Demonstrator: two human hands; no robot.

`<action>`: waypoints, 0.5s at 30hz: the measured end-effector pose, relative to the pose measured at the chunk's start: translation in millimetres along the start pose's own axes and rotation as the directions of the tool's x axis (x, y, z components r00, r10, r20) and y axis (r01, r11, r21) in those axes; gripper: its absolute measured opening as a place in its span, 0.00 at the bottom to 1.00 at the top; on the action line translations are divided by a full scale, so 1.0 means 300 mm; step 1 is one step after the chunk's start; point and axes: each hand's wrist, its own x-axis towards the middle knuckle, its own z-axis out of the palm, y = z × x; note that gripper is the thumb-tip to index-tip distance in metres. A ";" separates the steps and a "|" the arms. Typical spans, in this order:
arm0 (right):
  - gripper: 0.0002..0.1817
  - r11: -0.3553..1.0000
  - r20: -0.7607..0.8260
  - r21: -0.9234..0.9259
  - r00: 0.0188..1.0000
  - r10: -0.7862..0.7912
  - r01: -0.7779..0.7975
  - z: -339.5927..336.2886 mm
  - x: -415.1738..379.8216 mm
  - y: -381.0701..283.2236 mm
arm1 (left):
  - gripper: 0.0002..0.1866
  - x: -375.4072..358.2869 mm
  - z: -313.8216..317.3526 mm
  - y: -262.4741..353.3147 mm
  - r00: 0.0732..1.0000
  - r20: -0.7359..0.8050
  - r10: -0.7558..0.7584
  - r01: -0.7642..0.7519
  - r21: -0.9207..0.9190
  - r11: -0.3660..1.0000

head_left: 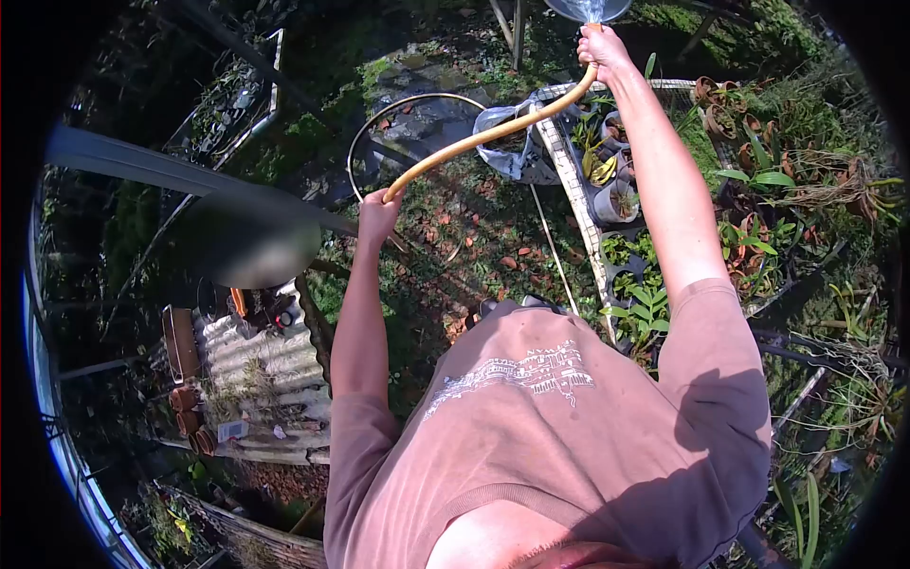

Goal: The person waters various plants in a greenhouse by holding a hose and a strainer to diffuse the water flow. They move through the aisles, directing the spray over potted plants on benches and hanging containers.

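Observation:
A tan garden hose (488,136) runs between both of my hands. My right hand (601,49) grips its nozzle end at the top of the view, where water sprays out toward a grey basin (569,9). My left hand (377,211) holds the hose lower down, arm stretched forward. Behind it the hose curves on in a loop (360,142) over the ground. Below the right arm stand potted plants (616,194) on a mesh bench (572,175).
More pots and leafy plants (758,228) crowd the right side. Corrugated sheets (256,356) and clay pots (185,398) lie lower left. A dark bar (171,175) crosses the left. Brick-strewn, weedy ground (474,237) lies ahead. A plastic bag (507,152) hangs by the bench.

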 end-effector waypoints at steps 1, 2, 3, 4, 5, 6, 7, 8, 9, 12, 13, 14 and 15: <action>0.05 1.000 0.016 0.006 1.000 0.024 -0.024 -0.001 -0.045 -0.011 | 0.15 0.003 0.031 0.008 0.999 -0.037 -0.022 0.021 -0.045 0.999; 0.04 0.999 -0.020 0.034 1.000 0.018 -0.017 -0.006 -0.071 -0.014 | 0.15 -0.009 0.049 0.037 0.998 -0.060 -0.034 0.029 -0.090 0.996; 0.05 0.998 -0.057 0.063 0.998 0.011 -0.008 -0.020 -0.085 -0.014 | 0.14 -0.008 0.071 0.031 0.998 -0.068 -0.011 0.002 -0.128 0.992; 0.05 0.996 -0.090 0.089 0.996 -0.001 0.009 -0.042 -0.092 -0.014 | 0.13 -0.008 0.082 0.042 0.998 -0.055 0.036 -0.041 -0.101 0.994; 0.06 0.996 -0.133 0.086 0.991 -0.023 0.034 -0.060 -0.097 -0.012 | 0.13 -0.012 0.095 0.050 0.996 -0.045 0.077 -0.081 -0.075 0.994; 0.08 0.991 -0.178 0.109 0.983 -0.054 0.074 -0.074 -0.100 -0.005 | 0.13 -0.028 0.118 0.055 0.992 -0.088 0.086 -0.092 -0.058 0.994; 0.09 0.985 -0.219 0.130 0.972 -0.083 0.113 -0.084 -0.101 0.000 | 0.12 -0.048 0.144 0.052 0.987 -0.134 0.093 -0.100 -0.043 0.994; 0.10 0.983 -0.231 0.142 0.969 -0.082 0.117 -0.090 -0.096 0.002 | 0.12 -0.053 0.163 0.021 0.986 -0.126 0.111 -0.117 -0.035 0.993; 0.11 0.980 -0.244 0.158 0.967 -0.077 0.118 -0.093 -0.093 0.005 | 0.14 -0.110 0.159 0.106 0.994 -0.111 -0.001 -0.006 -0.063 0.998; 0.11 0.993 -0.173 0.100 0.984 -0.048 0.066 -0.076 -0.105 0.020 | 0.17 -0.131 0.209 0.111 0.997 -0.064 0.030 -0.029 0.014 0.999; 0.11 0.995 -0.141 0.090 0.989 -0.036 0.049 -0.065 -0.112 0.036 | 0.18 -0.158 0.226 0.136 0.998 -0.030 0.055 -0.055 -0.003 0.998; 0.11 0.996 -0.104 0.092 0.995 0.006 0.003 -0.052 -0.116 0.049 | 0.20 -0.184 0.234 0.156 0.995 -0.053 0.085 -0.085 0.009 0.996; 0.10 0.997 -0.085 0.074 0.996 0.018 -0.012 -0.033 -0.117 0.067 | 0.21 -0.220 0.234 0.196 0.997 -0.047 0.054 -0.055 -0.018 0.998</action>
